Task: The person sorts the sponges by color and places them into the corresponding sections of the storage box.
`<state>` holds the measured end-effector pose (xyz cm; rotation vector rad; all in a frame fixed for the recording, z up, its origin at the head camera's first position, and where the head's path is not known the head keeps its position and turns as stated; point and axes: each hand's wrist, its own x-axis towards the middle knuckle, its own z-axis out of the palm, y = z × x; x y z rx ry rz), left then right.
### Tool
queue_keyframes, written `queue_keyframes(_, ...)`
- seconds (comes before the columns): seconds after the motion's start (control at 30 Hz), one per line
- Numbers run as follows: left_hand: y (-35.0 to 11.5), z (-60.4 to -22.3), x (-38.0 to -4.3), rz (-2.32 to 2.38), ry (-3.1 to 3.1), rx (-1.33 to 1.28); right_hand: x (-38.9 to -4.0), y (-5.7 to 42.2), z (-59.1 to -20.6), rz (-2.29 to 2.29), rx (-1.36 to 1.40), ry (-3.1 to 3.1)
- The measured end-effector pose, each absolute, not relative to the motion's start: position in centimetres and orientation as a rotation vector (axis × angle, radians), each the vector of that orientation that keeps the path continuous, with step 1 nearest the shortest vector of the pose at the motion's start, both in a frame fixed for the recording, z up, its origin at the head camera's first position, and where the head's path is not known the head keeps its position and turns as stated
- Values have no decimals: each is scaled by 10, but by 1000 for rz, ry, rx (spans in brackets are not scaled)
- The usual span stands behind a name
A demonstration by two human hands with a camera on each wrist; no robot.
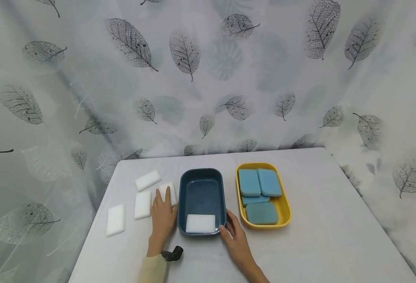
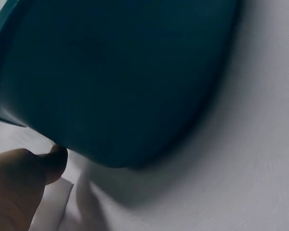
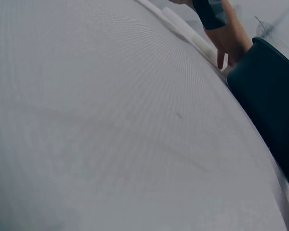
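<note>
My left hand lies over a white sponge-like block, its extended fingers touching the top and its thumb beside the dark blue tray. In the left wrist view the thumb shows right at the outer wall of the tray. One white block lies flat inside the tray at its near end. At the near right corner, my right hand holds the tray, thumb on the rim and fingers along the outer side. The right wrist view shows mostly white cloth.
To the left lie more white blocks on the white-covered table. A yellow tray holding several blue blocks stands right of the blue tray. Behind hangs a leaf-patterned curtain.
</note>
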<state>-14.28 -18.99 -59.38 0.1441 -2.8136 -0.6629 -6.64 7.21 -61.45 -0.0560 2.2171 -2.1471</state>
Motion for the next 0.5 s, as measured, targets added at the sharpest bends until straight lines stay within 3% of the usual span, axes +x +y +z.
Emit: queue_keyframes(0.5,-188,-596,-146,-624,-2714,165,-66,71,-612,-2137,-47,2214)
